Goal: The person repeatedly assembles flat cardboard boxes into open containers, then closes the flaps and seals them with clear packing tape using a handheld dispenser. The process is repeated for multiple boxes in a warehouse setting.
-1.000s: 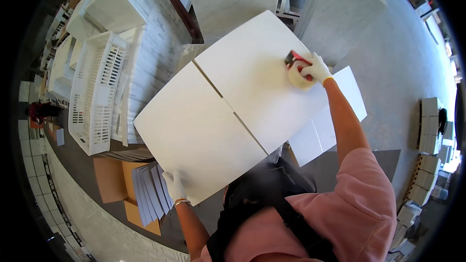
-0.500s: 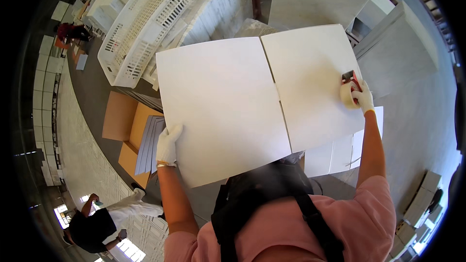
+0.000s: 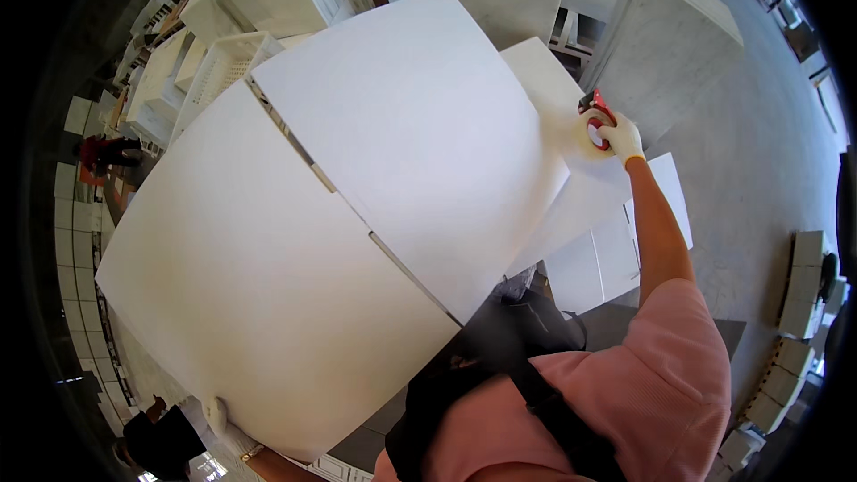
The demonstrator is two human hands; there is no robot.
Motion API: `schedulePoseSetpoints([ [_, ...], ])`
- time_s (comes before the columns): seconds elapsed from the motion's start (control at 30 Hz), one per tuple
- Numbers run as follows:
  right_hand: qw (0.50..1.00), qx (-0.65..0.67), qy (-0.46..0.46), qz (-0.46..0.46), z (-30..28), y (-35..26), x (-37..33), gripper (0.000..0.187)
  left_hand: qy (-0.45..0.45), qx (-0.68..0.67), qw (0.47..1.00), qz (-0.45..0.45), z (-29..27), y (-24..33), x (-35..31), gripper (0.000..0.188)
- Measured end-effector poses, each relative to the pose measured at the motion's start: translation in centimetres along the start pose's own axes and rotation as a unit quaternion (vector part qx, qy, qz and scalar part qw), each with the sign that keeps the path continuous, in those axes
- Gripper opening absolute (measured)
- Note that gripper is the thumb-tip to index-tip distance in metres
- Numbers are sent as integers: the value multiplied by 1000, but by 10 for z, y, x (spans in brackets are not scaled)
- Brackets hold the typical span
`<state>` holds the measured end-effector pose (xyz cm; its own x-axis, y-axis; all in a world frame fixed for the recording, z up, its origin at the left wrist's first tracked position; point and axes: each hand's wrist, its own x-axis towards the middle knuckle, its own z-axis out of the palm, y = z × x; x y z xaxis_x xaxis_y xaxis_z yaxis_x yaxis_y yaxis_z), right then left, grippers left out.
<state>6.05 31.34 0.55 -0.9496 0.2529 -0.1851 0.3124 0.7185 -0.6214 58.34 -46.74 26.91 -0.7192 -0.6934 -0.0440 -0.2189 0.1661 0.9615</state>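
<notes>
A large white cardboard sheet (image 3: 268, 277) with slotted fold lines spreads across the middle and left, raised towards me. My left hand (image 3: 220, 419), in a white glove, grips its near left edge; the thumb lies on top and the other fingers are hidden beneath. In my gloved right hand (image 3: 626, 137) is a red tape dispenser (image 3: 596, 107) with a wide pale roll of tape. It is over a white cardboard panel (image 3: 571, 180) on the right, partly covered by the large sheet; whether it touches the panel I cannot tell.
More white cardboard (image 3: 596, 261) lies at my right. Pale stone slabs (image 3: 683, 45) stand behind the work. A white plastic crate (image 3: 223, 71) is at the far left. One person (image 3: 165, 442) is at the lower left, another (image 3: 107, 156) farther off.
My left hand has moved left and towards me, swinging the cardboard sheet out over the left side. It now covers the open brown box. My right hand keeps the tape dispenser.
</notes>
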Motion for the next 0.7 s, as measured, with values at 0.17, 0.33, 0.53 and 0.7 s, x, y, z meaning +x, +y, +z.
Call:
schedulePoseSetpoints([
  [0.17, 975, -218, -40, -13, 31, 11, 22, 61, -17, -148, 989, 4, 66, 32, -33, 46],
  [0.33, 892, -20, -183, -414, -12, -131, -78, 107, 30, -200, 973, -113, 45, -14, -38, 50],
  [0.53, 710, -135, -269, -637, -2, -200, -234, 90, -36, -316, 935, -156, 59, -30, -33, 48],
  [0.7, 756, -9, -62, -651, -6, -217, -197, 53, -118, -391, 882, -237, 57, -14, -22, 46],
])
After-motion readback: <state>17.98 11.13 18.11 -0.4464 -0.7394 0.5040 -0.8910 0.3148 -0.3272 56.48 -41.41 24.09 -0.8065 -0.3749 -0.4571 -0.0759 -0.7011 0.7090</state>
